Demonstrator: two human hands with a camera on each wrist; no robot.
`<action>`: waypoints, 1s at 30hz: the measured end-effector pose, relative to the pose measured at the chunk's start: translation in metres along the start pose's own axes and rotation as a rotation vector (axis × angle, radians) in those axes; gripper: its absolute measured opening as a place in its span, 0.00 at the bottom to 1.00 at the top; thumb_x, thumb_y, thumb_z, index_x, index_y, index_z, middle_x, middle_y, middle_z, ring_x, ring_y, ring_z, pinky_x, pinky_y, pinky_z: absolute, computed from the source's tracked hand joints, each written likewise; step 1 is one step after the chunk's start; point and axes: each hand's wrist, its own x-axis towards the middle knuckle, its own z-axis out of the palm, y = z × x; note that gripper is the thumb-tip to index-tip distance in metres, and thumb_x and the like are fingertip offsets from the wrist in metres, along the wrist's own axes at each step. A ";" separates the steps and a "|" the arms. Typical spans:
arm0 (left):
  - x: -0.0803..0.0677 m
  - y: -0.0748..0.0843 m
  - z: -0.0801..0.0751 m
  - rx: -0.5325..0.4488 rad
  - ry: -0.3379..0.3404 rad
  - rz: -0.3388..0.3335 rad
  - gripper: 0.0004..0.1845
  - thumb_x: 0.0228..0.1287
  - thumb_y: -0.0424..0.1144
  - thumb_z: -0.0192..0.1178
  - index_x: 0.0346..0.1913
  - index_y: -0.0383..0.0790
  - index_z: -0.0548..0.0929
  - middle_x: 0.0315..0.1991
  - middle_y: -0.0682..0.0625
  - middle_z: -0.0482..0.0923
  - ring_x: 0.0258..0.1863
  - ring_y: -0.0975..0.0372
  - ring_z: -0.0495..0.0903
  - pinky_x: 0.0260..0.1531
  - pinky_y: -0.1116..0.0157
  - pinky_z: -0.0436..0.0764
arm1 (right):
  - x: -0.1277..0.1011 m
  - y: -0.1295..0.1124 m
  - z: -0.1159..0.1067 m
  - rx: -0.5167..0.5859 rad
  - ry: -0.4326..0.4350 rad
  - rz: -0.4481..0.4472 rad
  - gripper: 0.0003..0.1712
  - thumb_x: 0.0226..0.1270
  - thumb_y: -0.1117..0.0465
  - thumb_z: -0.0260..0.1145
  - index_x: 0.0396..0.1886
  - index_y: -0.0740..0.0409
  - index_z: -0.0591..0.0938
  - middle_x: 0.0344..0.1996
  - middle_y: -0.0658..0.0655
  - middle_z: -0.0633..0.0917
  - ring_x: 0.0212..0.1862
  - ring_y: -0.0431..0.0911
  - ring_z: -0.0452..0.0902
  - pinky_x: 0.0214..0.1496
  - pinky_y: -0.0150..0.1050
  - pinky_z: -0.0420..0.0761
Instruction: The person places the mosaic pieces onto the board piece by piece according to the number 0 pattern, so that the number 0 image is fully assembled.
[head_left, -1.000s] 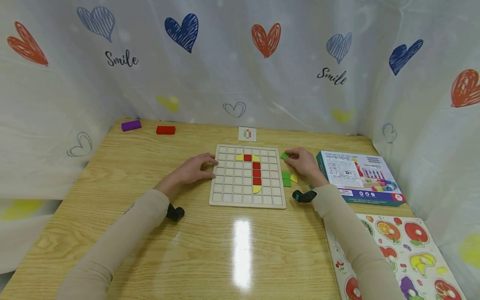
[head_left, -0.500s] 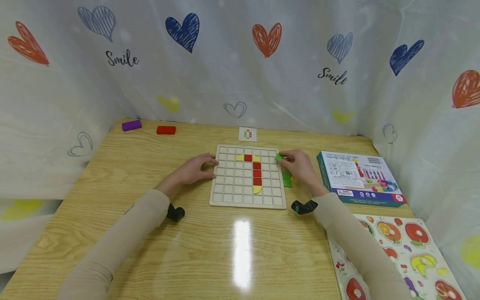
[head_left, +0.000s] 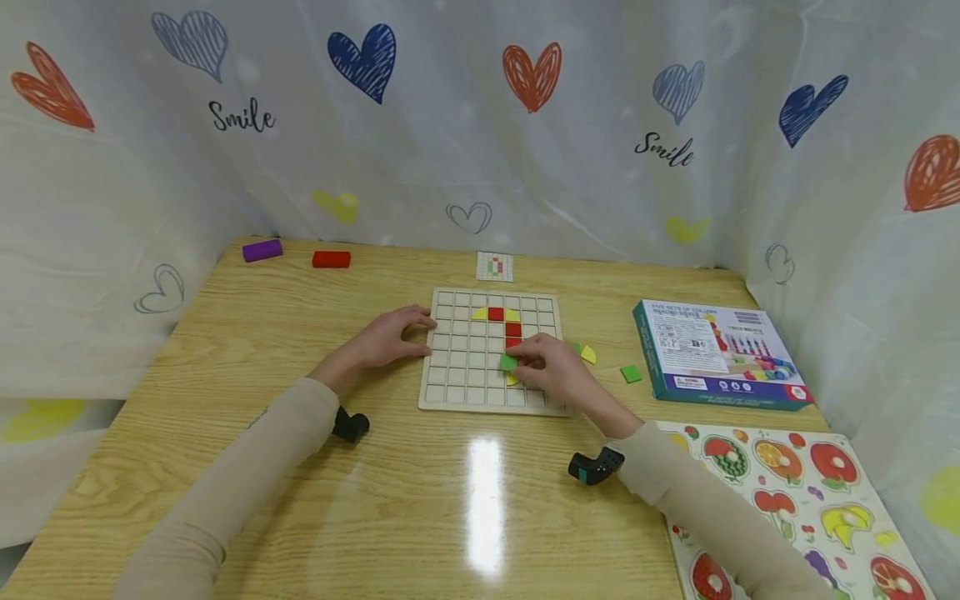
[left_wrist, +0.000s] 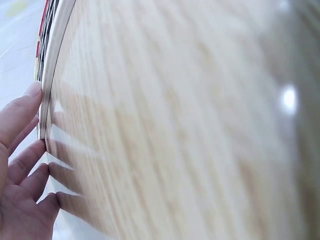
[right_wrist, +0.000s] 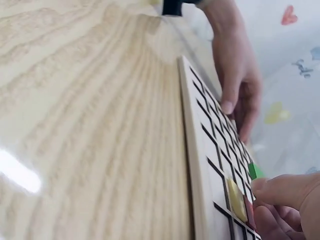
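Note:
A wooden grid board (head_left: 457, 367) lies on the table, with red square tiles (head_left: 513, 330) and yellow rounded tiles (head_left: 479, 314) set in some of its cells. My right hand (head_left: 558, 371) pinches a green square tile (head_left: 507, 362) over the board, just left of the red column; the right wrist view shows this green tile (right_wrist: 255, 171) at the thumb tip. My left hand (head_left: 380, 340) touches the board's left edge with thumb and fingertips, its fingers loosely extended. In the left wrist view these fingers (left_wrist: 31, 167) rest along the edge. My right hand covers part of the board.
Right of the board lie a yellow rounded tile (head_left: 588, 354), a partly hidden green tile (head_left: 576, 347) and another green tile (head_left: 631, 374). A pattern card (head_left: 495, 267) lies behind it. A box (head_left: 720, 354) and fruit puzzle (head_left: 795, 500) are at right; red (head_left: 332, 259) and purple (head_left: 262, 250) blocks stand back left.
My right hand has picked up the green tile from right of the board and carried it left and nearer, over the red column. The left hand stays at the board's edge.

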 end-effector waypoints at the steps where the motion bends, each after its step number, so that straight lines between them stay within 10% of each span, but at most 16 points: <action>1: 0.000 0.000 0.000 -0.003 0.000 -0.002 0.25 0.65 0.41 0.66 0.63 0.36 0.77 0.72 0.39 0.61 0.74 0.47 0.52 0.72 0.48 0.52 | -0.001 -0.002 0.002 -0.005 -0.007 -0.014 0.18 0.64 0.64 0.69 0.54 0.61 0.84 0.42 0.55 0.81 0.41 0.44 0.78 0.45 0.37 0.81; 30: 0.001 -0.003 0.001 -0.002 -0.004 -0.004 0.26 0.65 0.41 0.66 0.63 0.36 0.76 0.72 0.38 0.60 0.74 0.45 0.52 0.72 0.48 0.51 | 0.001 -0.015 0.019 -0.136 -0.058 -0.065 0.13 0.64 0.63 0.70 0.49 0.59 0.87 0.42 0.54 0.82 0.38 0.43 0.72 0.39 0.36 0.74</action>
